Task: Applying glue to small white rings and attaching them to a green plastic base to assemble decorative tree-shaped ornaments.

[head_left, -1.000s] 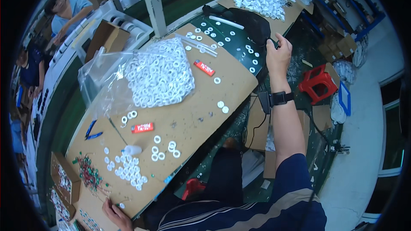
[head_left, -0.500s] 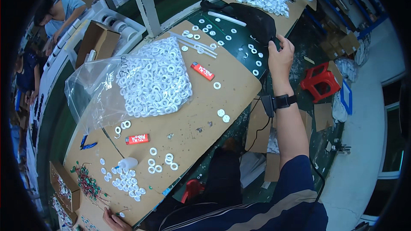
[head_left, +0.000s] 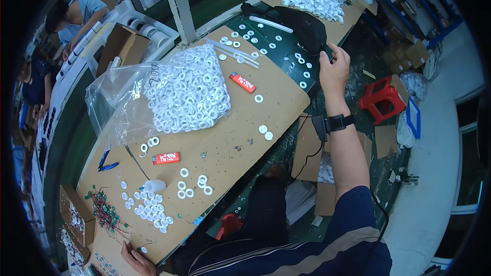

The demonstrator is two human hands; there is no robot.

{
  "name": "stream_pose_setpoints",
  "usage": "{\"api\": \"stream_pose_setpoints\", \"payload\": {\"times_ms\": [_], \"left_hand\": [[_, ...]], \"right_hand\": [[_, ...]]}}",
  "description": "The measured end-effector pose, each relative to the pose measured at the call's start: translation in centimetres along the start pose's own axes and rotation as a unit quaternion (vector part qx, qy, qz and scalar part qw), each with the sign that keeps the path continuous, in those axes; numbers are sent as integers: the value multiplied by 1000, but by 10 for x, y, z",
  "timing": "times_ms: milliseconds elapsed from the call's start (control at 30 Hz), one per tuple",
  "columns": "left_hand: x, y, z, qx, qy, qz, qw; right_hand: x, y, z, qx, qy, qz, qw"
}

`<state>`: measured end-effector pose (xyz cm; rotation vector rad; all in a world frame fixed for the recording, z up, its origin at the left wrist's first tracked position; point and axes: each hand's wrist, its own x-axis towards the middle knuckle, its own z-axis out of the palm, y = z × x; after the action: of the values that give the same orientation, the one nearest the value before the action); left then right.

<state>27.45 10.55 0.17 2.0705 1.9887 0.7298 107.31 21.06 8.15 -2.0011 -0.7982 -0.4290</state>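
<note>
My right hand (head_left: pixel 333 69) reaches far out to the right end of the bench and grips a black bag (head_left: pixel 307 28) lying on the green mat. My left hand (head_left: pixel 134 258) rests at the near edge of the brown cardboard sheet (head_left: pixel 225 122), fingers curled; whether it holds anything is unclear. A big heap of white rings (head_left: pixel 186 97) spills from a clear plastic bag (head_left: pixel 120 105) in the middle. Loose white rings (head_left: pixel 148 207) lie near my left hand, beside a small white squeeze bottle (head_left: pixel 152 186).
Two red lighters (head_left: pixel 166 158) (head_left: pixel 242 82) lie on the cardboard. Blue pliers (head_left: pixel 106 162) and a tangle of small wired parts (head_left: pixel 105 212) sit at the left. A red stool (head_left: pixel 381 97) stands on the floor. Other people (head_left: pixel 71 18) work at the far left.
My head has shifted, so the bench sits lower in view. My right hand stays on the black bag. The left hand remains at the cardboard's near edge.
</note>
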Motion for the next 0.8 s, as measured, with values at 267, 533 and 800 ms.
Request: {"api": "stream_pose_setpoints", "payload": {"times_ms": [267, 533, 800], "left_hand": [[-10, -2, 3, -6, 7, -5, 1000], [-1, -3, -16, -7, 5, 5, 1000], [8, 36, -12, 74, 49, 104, 991]], "right_hand": [[38, -11, 7, -12, 25, -71, 997], [111, -36, 38, -42, 5, -62, 997], [180, -50, 43, -116, -80, -122, 982]]}}
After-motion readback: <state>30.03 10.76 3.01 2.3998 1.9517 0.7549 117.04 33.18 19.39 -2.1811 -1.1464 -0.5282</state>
